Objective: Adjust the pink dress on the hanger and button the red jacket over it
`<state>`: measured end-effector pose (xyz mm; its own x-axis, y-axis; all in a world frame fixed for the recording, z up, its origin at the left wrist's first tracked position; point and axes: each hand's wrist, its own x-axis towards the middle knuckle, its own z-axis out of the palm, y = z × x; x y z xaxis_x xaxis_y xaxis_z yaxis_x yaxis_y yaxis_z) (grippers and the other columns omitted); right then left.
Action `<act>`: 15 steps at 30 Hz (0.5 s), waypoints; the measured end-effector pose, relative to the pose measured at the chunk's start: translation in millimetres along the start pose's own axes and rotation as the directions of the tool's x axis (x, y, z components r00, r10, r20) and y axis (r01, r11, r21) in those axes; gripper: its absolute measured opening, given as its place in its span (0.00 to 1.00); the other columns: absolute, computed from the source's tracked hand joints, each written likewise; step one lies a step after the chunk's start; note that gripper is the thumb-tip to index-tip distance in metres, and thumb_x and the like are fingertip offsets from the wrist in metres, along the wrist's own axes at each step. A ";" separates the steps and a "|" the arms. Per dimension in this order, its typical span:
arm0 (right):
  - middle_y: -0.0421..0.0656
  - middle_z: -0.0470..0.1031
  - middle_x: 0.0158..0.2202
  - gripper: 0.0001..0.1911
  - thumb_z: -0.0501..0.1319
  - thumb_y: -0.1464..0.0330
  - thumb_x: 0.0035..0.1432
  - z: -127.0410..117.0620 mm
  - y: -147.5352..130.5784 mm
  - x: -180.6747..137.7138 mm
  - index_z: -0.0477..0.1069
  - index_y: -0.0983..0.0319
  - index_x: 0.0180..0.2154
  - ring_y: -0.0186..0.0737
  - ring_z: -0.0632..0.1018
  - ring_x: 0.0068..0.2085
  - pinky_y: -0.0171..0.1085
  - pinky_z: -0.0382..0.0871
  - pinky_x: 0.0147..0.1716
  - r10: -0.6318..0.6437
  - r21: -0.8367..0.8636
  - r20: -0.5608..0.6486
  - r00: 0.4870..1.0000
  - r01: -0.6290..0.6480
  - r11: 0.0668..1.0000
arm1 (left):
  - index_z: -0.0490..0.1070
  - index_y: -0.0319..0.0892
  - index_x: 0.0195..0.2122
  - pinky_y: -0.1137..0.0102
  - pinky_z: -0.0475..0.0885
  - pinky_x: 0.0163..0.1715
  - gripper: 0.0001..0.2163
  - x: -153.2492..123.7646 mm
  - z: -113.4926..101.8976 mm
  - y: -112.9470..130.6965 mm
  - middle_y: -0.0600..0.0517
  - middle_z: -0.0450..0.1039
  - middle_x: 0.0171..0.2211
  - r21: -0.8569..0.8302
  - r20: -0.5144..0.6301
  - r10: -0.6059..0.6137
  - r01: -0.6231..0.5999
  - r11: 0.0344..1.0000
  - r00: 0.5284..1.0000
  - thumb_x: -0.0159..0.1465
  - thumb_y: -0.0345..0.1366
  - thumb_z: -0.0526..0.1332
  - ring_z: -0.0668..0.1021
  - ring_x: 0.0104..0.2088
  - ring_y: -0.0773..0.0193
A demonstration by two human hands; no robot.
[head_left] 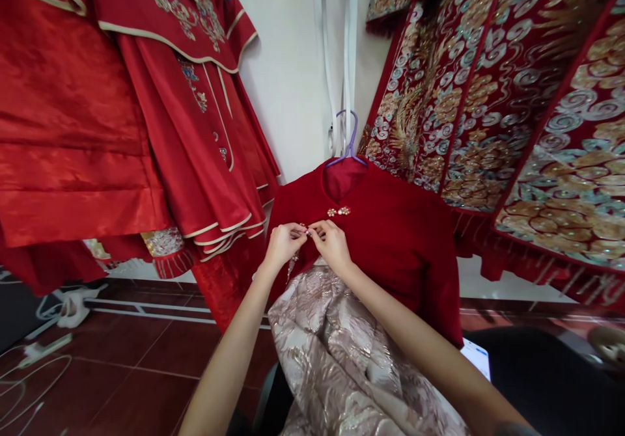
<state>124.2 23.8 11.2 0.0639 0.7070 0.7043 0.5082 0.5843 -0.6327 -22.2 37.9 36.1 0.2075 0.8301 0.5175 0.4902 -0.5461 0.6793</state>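
A dark red velvet top [390,234] hangs in front of me on a purple hanger [350,140]. At its neckline sits an ornate gold-and-pearl clasp [338,212]. My left hand [286,244] and my right hand [331,244] meet at the top's front, left of the clasp. Both pinch a small ornamental button fastening [308,231] between their fingertips; the fingers partly cover it. Below them falls a shiny pinkish-silver brocade skirt [336,338], under the top and between my forearms.
Red garments with cream piping [185,110] hang at left, and heavily embroidered red garments [478,97] at right. Pale straps [336,39] hang down to the hanger. A phone [476,358] rests by a black seat [537,377]. Pale shoes [73,309] and white cables [36,390] lie at lower left.
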 end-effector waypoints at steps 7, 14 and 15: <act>0.42 0.80 0.36 0.09 0.58 0.70 0.56 -51.2 -9.3 -11.2 0.76 0.61 0.38 0.37 0.80 0.35 0.35 0.73 0.39 0.231 0.109 0.276 0.933 -0.269 0.957 | 0.73 0.39 0.46 0.62 0.71 0.50 0.14 -64.5 10.5 1.3 0.44 0.77 0.43 -0.315 -0.133 -0.113 0.066 0.947 0.985 0.63 0.40 0.56 0.79 0.44 0.59; 0.45 0.79 0.33 0.10 0.60 0.65 0.54 -92.9 -5.2 -61.1 0.76 0.61 0.38 0.39 0.79 0.35 0.36 0.72 0.37 0.340 -0.052 0.387 0.857 -0.348 0.936 | 0.70 0.43 0.50 0.61 0.68 0.52 0.19 -143.0 47.9 -19.5 0.44 0.71 0.48 -0.008 -0.279 -0.172 0.177 0.984 0.945 0.57 0.40 0.63 0.75 0.50 0.57; 0.45 0.79 0.33 0.11 0.62 0.67 0.52 -89.8 -2.8 -64.0 0.75 0.61 0.39 0.39 0.79 0.35 0.36 0.71 0.37 0.351 -0.108 0.357 0.866 -0.335 0.936 | 0.71 0.43 0.50 0.61 0.68 0.51 0.18 -143.6 51.1 -23.1 0.45 0.72 0.48 0.031 -0.284 -0.168 0.184 0.982 0.944 0.58 0.39 0.62 0.75 0.49 0.57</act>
<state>195.8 -58.9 -3.1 -0.0732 0.9592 0.2729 0.5469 0.2674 -0.7933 -20.0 -63.0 -80.4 -0.1264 0.8434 0.5222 0.5461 -0.3803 0.7464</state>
